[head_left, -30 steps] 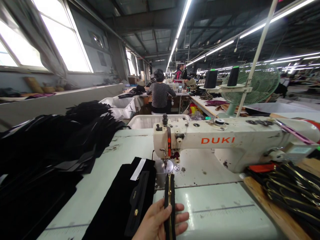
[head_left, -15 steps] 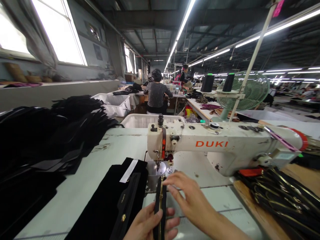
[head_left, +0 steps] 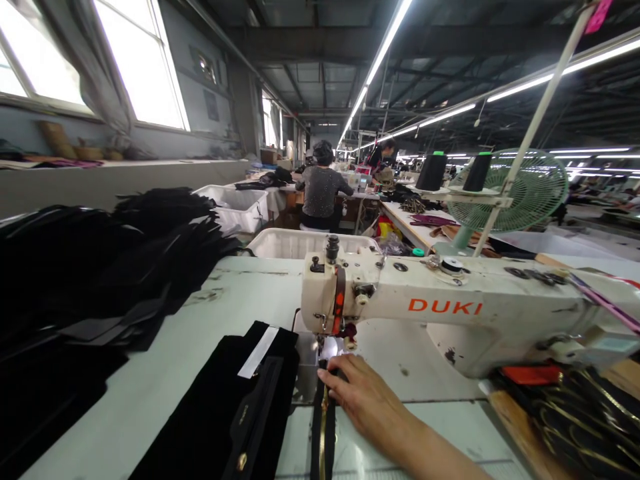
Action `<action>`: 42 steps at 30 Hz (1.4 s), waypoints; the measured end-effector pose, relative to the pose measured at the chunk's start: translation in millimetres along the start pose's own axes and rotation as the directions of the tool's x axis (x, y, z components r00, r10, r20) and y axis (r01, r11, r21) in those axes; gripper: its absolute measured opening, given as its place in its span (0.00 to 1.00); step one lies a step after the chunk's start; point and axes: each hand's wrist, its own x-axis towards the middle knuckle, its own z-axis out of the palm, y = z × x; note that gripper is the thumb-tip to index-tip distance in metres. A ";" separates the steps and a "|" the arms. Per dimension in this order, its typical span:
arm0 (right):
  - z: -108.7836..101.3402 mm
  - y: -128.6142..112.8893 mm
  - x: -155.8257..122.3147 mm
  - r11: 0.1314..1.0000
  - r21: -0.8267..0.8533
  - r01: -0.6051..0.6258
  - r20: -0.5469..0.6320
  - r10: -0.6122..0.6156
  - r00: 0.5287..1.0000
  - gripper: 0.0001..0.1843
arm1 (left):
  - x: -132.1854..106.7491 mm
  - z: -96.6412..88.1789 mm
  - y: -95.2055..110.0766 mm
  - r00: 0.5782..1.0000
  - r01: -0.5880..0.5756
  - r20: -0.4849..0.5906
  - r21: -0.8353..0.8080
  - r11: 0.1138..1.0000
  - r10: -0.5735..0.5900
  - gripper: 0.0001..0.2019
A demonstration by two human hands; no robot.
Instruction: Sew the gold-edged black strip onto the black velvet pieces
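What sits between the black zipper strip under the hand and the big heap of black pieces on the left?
In the head view, between the zipper strip and the heap lies a black fabric panel with a white label, then bare table.

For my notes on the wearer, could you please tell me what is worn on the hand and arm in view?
Only the right hand and its forearm show. Both are bare: no glove, sleeve, ring, watch or bracelet is visible. The left hand is out of view.

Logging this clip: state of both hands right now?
Left hand: not in view.
Right hand: open, fingertips pressing the black zipper strip with gold teeth near the needle.
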 end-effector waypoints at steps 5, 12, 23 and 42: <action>1.2 1.6 2.8 0.999 0.028 -0.020 -0.004 0.020 1.000 0.19 | 50.9 -33.3 72.3 0.935 -0.239 -0.053 0.636 0.734 0.351 0.20; 1.8 -0.6 -2.7 0.994 0.096 -0.053 -0.016 0.055 0.998 0.20 | 84.8 -45.6 68.7 0.905 -0.294 0.138 0.888 0.355 0.403 0.07; 5.6 -10.4 -13.7 0.998 0.012 -0.065 -0.058 0.065 0.996 0.27 | 72.3 -17.8 22.3 0.701 -0.328 0.256 0.945 -0.018 0.666 0.16; 23.4 -7.0 -18.2 0.974 -0.228 0.019 -0.334 -0.097 0.938 0.23 | 47.1 -7.4 -9.4 0.519 -0.307 0.671 0.725 -0.617 0.530 0.30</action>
